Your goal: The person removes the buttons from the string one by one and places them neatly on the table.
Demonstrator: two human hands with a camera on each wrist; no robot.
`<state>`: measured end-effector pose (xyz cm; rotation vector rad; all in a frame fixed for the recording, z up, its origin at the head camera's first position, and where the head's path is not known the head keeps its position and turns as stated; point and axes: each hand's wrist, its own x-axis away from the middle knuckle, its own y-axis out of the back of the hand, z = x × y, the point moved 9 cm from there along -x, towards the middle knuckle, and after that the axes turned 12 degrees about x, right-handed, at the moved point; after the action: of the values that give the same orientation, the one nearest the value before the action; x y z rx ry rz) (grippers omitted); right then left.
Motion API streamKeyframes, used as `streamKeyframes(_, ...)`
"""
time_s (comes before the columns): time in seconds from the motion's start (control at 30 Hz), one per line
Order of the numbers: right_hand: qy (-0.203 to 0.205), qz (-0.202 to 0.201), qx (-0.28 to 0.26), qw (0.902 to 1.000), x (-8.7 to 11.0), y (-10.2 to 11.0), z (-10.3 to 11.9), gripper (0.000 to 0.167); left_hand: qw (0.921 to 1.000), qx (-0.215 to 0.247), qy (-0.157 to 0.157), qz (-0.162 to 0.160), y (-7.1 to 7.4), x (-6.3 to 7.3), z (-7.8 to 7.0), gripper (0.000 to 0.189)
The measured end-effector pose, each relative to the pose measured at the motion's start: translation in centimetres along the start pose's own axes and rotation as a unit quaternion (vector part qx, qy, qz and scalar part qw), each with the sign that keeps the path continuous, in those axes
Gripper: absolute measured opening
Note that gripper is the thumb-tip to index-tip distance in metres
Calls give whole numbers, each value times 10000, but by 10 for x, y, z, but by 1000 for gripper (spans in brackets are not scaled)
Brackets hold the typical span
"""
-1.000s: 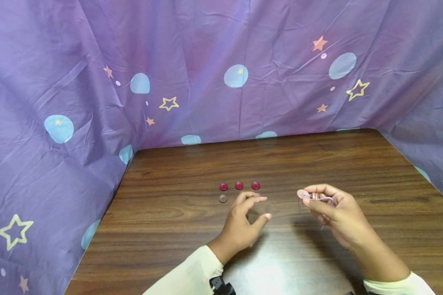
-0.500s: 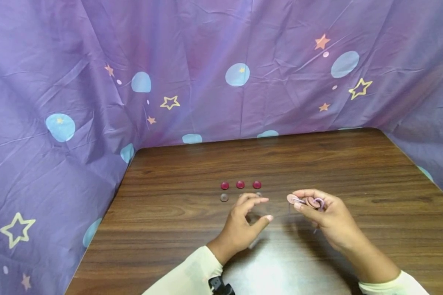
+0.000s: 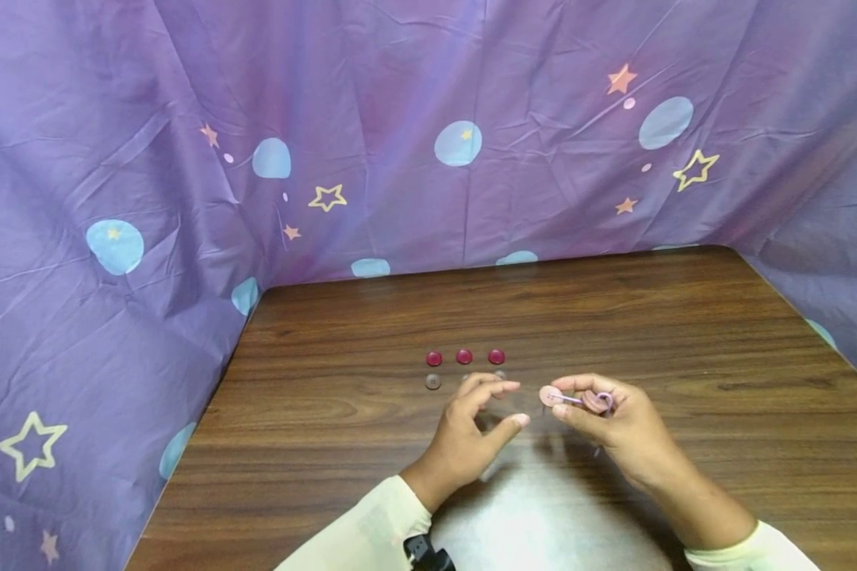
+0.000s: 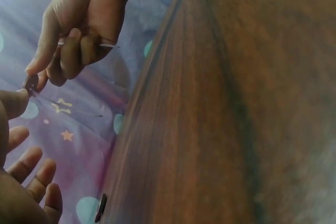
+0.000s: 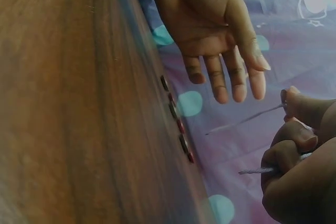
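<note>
My right hand [image 3: 639, 434] pinches a pink button [image 3: 549, 396] between thumb and index finger. A purple cord [image 3: 570, 399] runs through this button, and more pink buttons [image 3: 594, 402] sit bunched farther along it. In the right wrist view, one thin end of the cord [image 5: 244, 121] sticks out from the button, while its other end [image 5: 254, 171] pokes out below the curled fingers. To the left, my left hand [image 3: 464, 440] hovers over the table with thumb and fingers spread apart, holding nothing. A small gap separates its fingertips from the pinched button.
Three dark red buttons [image 3: 464, 357] lie in a row beyond the left hand. Nearer is a row of grey-brown buttons [image 3: 432, 381], partly hidden by the left fingers. The wooden table [image 3: 314, 476] meets a purple star-patterned cloth [image 3: 371, 103] at its back and sides.
My right hand has moved left and slightly nearer to me, bringing the pinched button closer to the left hand. The left hand has stayed nearly still.
</note>
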<state>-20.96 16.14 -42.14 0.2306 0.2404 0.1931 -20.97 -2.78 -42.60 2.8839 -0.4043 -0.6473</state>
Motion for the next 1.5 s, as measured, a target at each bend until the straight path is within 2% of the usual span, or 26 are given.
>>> streamKeyframes(0.13, -48, 70, 98, 9999, 1, -3, -1, 25, 10000, 26, -26, 26, 0, 0, 0, 41)
streamKeyframes(0.4, -75, -14, 449, 9990, 2, -5, -2, 26, 9992, 11, -396, 24, 0, -1, -7, 40)
streamKeyframes(0.67, 128, 181, 904, 9957, 5, -11, 0, 23, 9988, -8, -368, 330, -4, 1, -4, 45)
streamKeyframes(0.8, 213, 224, 841, 9960, 6, -14, 1, 23, 9983, 43, -431, 380, -6, 1, -6, 45)
streamKeyframes(1.03, 75, 367, 911, 9951, 7, -17, -1, 20, 9968, 76, -654, 449, -8, 2, -8, 42)
streamKeyframes(1.5, 477, 379, 776, 9951, 8, -23, 5, 17, 9963, 297, -548, 600, -12, 2, -6, 34)
